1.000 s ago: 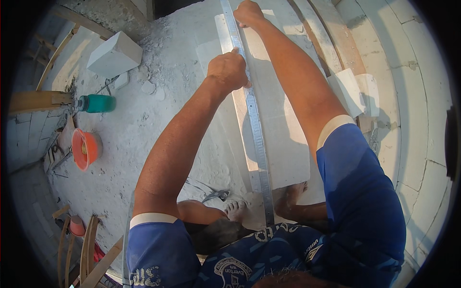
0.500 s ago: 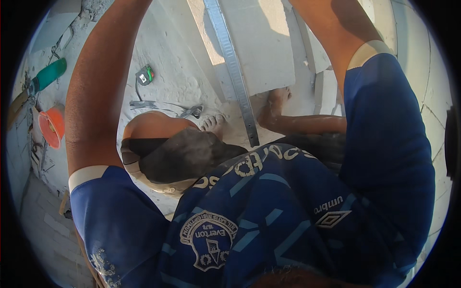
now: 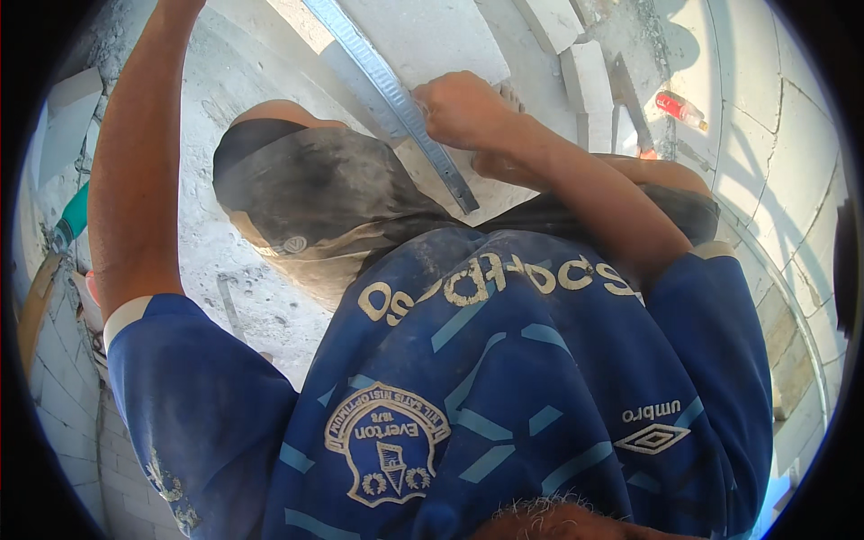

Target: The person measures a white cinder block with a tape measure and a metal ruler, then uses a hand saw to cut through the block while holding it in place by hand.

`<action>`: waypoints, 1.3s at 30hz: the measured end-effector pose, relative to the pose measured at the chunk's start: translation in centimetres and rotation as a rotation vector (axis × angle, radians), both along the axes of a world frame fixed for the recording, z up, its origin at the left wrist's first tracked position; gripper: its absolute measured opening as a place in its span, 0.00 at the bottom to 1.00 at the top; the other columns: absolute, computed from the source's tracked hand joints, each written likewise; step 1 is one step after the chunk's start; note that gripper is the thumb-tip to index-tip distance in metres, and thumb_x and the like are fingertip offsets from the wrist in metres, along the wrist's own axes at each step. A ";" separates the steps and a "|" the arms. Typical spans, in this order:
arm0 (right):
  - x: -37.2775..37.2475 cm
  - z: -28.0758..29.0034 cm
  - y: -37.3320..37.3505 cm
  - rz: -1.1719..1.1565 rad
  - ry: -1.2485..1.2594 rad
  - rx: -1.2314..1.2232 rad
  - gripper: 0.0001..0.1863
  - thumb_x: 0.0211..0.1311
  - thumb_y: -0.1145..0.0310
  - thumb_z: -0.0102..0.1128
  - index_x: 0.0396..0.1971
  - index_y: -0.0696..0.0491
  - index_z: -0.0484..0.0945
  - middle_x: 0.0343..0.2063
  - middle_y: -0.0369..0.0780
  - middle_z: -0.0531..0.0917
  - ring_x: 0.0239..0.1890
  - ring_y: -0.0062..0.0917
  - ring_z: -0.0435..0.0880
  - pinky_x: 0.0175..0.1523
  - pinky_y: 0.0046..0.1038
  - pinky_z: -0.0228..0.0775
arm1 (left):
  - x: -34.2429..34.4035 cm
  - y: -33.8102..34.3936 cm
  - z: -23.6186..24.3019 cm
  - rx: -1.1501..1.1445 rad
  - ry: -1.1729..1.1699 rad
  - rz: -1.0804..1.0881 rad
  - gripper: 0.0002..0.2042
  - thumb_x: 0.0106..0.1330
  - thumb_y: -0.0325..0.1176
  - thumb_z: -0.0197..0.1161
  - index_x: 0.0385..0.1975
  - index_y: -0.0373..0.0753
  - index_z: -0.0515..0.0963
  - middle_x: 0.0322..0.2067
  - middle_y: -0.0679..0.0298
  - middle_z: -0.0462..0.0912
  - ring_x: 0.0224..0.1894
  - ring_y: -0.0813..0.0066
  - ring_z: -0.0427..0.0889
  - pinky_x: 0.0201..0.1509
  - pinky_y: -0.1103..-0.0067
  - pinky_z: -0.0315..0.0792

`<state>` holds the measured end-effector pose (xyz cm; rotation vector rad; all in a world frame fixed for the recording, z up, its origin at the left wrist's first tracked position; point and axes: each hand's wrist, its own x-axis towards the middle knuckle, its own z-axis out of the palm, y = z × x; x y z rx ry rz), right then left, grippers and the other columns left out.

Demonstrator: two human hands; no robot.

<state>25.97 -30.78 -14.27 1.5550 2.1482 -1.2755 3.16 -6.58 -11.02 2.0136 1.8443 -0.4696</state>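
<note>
While I cannot see the left grip, the right grip (image 3: 463, 110) curls at a metal strip (image 3: 367, 63), its hold unclear.

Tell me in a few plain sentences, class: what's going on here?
A person in a blue shirt sits or squats over a long metal strip that runs alongside a pale slab. Their right hand is at the strip's edge, though whether it grips the strip is hard to tell. The left arm stretches forward, its hand out of view. The strip's near end lies between the person's legs.
</note>
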 end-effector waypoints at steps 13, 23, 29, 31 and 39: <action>5.5 -0.5 13.2 -0.377 0.025 0.265 0.14 0.69 0.70 0.55 0.48 0.56 0.85 0.31 0.49 0.87 0.30 0.34 0.86 0.43 0.35 0.77 | -1.3 2.1 -4.2 0.073 -0.068 -0.061 0.44 0.51 0.51 0.80 0.64 0.29 0.73 0.54 0.48 0.84 0.58 0.55 0.83 0.63 0.67 0.76; -12.9 -6.2 44.1 -0.412 0.270 0.444 0.12 0.53 0.71 0.57 0.33 0.55 0.88 0.30 0.51 0.88 0.35 0.46 0.88 0.46 0.43 0.79 | -1.1 2.6 -0.7 0.068 -0.042 -0.076 0.41 0.51 0.50 0.79 0.63 0.32 0.75 0.64 0.50 0.77 0.60 0.55 0.81 0.63 0.68 0.76; -17.7 -14.0 50.4 -0.184 0.330 0.865 0.08 0.56 0.69 0.59 0.26 0.56 0.85 0.25 0.45 0.87 0.29 0.34 0.86 0.35 0.36 0.77 | -1.6 2.8 -1.7 0.039 -0.082 -0.033 0.36 0.50 0.49 0.80 0.58 0.34 0.79 0.66 0.50 0.74 0.59 0.56 0.82 0.63 0.66 0.76; -18.4 -14.9 51.6 -0.323 0.336 0.888 0.09 0.56 0.66 0.60 0.26 0.54 0.85 0.26 0.45 0.87 0.31 0.34 0.86 0.39 0.35 0.78 | -1.5 2.9 -1.4 0.031 -0.084 -0.014 0.36 0.49 0.48 0.80 0.57 0.34 0.80 0.62 0.51 0.78 0.57 0.57 0.83 0.62 0.66 0.77; -17.2 -11.1 50.6 -0.011 0.284 0.899 0.10 0.59 0.67 0.58 0.28 0.57 0.85 0.29 0.49 0.87 0.34 0.37 0.87 0.43 0.36 0.78 | -0.3 2.8 0.9 0.149 -0.009 -0.062 0.32 0.50 0.47 0.80 0.54 0.36 0.83 0.52 0.54 0.86 0.56 0.58 0.84 0.62 0.66 0.77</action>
